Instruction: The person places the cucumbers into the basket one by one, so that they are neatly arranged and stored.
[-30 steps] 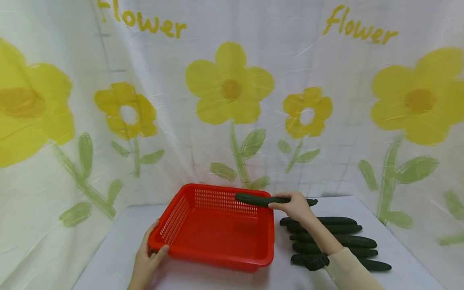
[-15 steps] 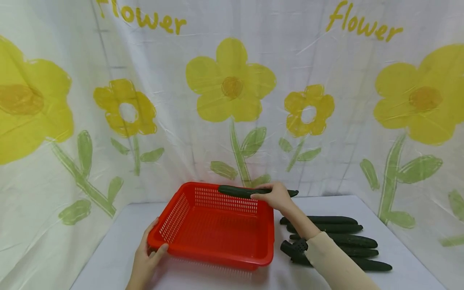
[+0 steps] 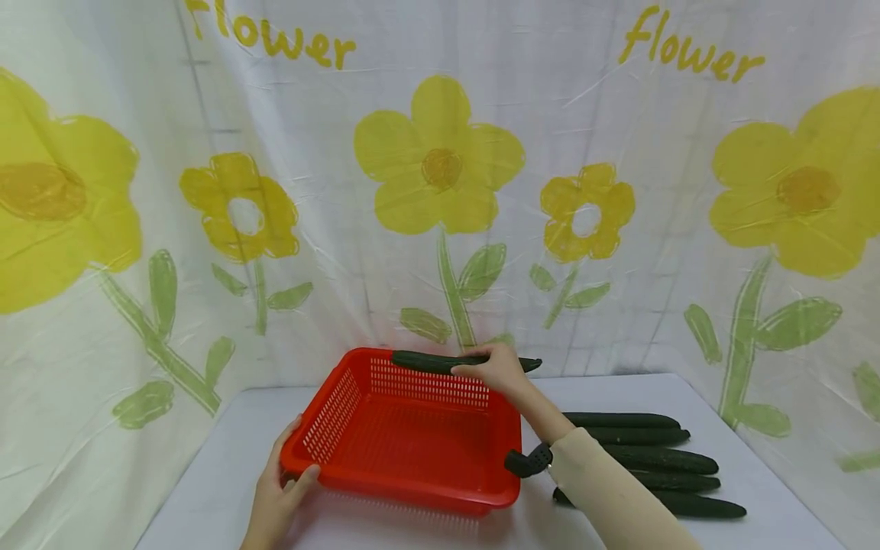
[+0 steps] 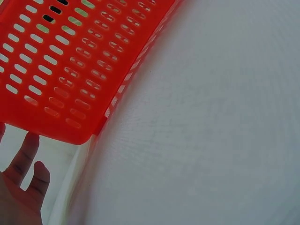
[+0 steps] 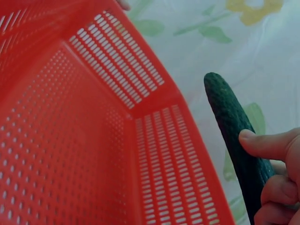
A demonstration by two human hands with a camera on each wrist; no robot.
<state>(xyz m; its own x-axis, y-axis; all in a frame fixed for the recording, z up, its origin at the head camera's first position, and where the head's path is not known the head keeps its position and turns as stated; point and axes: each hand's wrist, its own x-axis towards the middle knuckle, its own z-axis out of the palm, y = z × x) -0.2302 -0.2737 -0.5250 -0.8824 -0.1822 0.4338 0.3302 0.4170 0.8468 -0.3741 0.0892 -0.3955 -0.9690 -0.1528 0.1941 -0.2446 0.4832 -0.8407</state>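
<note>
A red plastic basket with slotted walls stands tilted on the table. My left hand grips its near left corner, thumb on the front rim and fingers along the left side. In the left wrist view, fingertips of the left hand reach the basket wall. My right hand pinches a dark green cucumber near its middle and holds it level at the basket's far rim. The right wrist view has the cucumber just outside the basket wall, the right hand's thumb on top.
Several more cucumbers lie side by side on the white table, right of the basket, partly behind my right sleeve. A curtain with yellow flowers hangs behind the table.
My right hand has carried the cucumber leftward and slightly up, from the basket's right corner to along its far rim. My left hand and the basket stay about where they were.
</note>
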